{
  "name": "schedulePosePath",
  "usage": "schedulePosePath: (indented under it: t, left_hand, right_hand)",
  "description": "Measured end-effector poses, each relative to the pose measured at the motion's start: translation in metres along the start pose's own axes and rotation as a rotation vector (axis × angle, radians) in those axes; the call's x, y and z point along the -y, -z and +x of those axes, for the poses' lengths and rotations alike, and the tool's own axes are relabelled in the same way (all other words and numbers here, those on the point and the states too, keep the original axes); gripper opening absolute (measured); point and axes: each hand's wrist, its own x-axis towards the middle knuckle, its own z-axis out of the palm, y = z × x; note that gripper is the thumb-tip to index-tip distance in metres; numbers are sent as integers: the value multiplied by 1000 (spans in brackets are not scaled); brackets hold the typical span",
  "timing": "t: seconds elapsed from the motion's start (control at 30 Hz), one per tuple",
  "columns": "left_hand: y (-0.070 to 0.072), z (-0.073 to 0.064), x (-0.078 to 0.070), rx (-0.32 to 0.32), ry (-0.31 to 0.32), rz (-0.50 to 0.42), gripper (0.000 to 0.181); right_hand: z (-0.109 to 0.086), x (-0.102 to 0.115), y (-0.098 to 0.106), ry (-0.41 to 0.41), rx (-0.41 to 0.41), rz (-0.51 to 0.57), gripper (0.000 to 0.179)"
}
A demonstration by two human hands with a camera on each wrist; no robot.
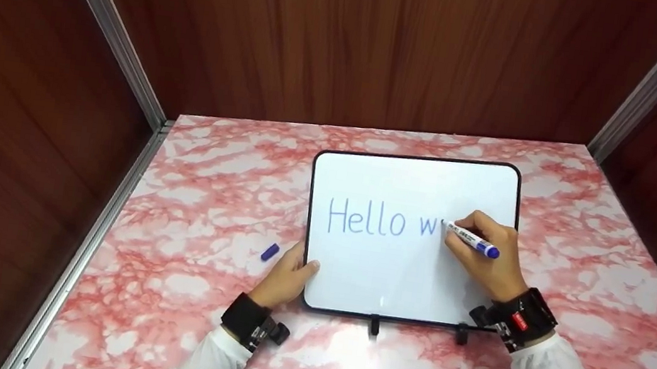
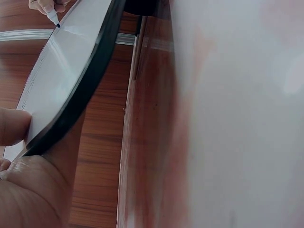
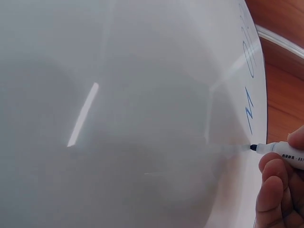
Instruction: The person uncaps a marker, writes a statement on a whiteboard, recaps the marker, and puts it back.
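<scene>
A black-framed whiteboard (image 1: 392, 282) stands tilted on small black feet, with "Hello w" in blue across its middle. My right hand (image 1: 487, 256) pinches a white marker with a blue end (image 1: 469, 237), its tip at the board just right of the "w". In the right wrist view the dark marker tip (image 3: 254, 147) meets the white surface beside the blue strokes. My left hand (image 1: 287, 277) grips the board's lower left edge, thumb on the front face. The left wrist view shows the thumb (image 2: 14, 126) over the front and the palm beneath the dark frame (image 2: 90, 71).
A blue marker cap (image 1: 270, 252) lies on the red-and-white marbled table (image 1: 187, 242), left of the board. Two black feet (image 1: 374, 325) stick out under the board's lower edge. Dark wood panels (image 1: 353, 48) with metal edging enclose the table at the back and sides.
</scene>
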Motion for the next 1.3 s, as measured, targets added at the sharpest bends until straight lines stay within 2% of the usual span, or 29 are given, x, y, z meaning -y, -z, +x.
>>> schedulePosePath:
  t: [0.2, 0.53, 0.83, 1.13, 1.3]
  left_hand:
    - [0, 1, 1, 3, 12, -44, 45]
    - [-1, 1, -1, -23, 39, -16, 39]
    - [-1, 1, 1, 3, 6, -39, 46]
    - [0, 0, 1, 3, 13, -32, 42]
    - [2, 6, 19, 16, -11, -41, 44]
  right_hand:
    - [-2, 3, -1, 23, 10, -14, 12]
    - [-9, 6, -1, 29, 45, -21, 14]
    - [-14, 5, 2, 30, 63, 3, 13]
    - [-17, 2, 6, 10, 57, -6, 14]
    - [-17, 1, 7, 26, 35, -17, 16]
